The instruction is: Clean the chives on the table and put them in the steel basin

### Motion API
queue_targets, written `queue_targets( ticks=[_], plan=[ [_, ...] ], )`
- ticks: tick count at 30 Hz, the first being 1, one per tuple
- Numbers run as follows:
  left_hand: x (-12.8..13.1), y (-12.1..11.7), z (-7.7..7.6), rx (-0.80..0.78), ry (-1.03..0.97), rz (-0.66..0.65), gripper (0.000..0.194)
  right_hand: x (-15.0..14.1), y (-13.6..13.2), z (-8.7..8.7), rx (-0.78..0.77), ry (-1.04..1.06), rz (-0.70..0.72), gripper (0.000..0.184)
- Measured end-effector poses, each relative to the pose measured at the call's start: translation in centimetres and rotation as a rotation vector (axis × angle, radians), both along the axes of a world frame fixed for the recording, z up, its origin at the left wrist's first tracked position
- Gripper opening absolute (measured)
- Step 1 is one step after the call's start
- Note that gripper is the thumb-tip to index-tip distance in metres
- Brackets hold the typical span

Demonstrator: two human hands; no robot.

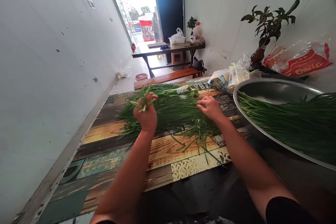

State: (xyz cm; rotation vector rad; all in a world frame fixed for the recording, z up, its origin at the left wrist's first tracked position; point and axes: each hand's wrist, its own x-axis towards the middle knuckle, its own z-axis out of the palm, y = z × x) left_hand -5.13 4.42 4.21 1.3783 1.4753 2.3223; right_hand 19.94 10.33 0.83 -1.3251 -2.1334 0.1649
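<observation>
My left hand (146, 115) is raised over the left part of the table, its fingers closed around a small bunch of garlic chives (143, 98). Under and beyond it lies a large pile of chives (168, 110), with a pale band (183, 90) around its stalks. At the pile's right end my right hand (210, 107) has its thumb and fingertips pinched together; whatever is between them is too small to tell. Loose trimmed blades (201, 129) are scattered just below that hand. A big steel bowl (262, 85) at the right holds many more chives (283, 119).
The table (154, 148) has a wood-patchwork top. Behind the bowl are plastic bags (228, 78), a red package (306, 63) and a potted plant (270, 24). Farther off stand a bench (168, 78) and a second table (157, 51), near a glass door.
</observation>
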Motion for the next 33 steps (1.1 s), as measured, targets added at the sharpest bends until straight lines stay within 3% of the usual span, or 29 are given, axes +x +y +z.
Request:
queue_targets(
  ticks=[4,8,14,19,21,26,30,33],
  plan=[
    [0.2,-0.1,1.1,0.074,-0.206,-0.127,0.027,-0.3,0.2,-1.0,0.021,-0.188,-0.003,0.016],
    [0.7,-0.6,1.7,0.12,-0.209,-0.228,0.025,-0.3,0.6,-1.6,0.071,-0.197,-0.017,0.015],
    [0.8,-1.5,0.8,0.031,0.117,-0.013,0.023,-0.6,0.4,-1.0,0.105,-0.12,-0.01,0.012],
    [0.1,-1.6,0.0,-0.025,0.269,0.188,0.019,-0.9,-1.2,1.2,0.197,0.17,0.053,0.017],
    [0.1,-1.4,-0.1,-0.1,0.369,0.138,0.016,-1.1,-2.0,2.0,0.131,0.304,0.126,0.016],
    [0.9,-1.0,-0.5,-0.228,0.658,-0.181,0.018,-1.4,-3.5,3.1,0.014,0.385,0.315,0.014],
    [1.8,-0.9,-0.9,-0.37,0.828,-0.309,0.02,-1.4,-3.9,3.4,-0.01,0.419,0.333,0.015],
    [2.3,-1.0,-1.0,-0.39,0.802,-0.362,0.018,-1.6,-3.8,3.3,-0.088,0.565,0.305,0.015]
  ],
)
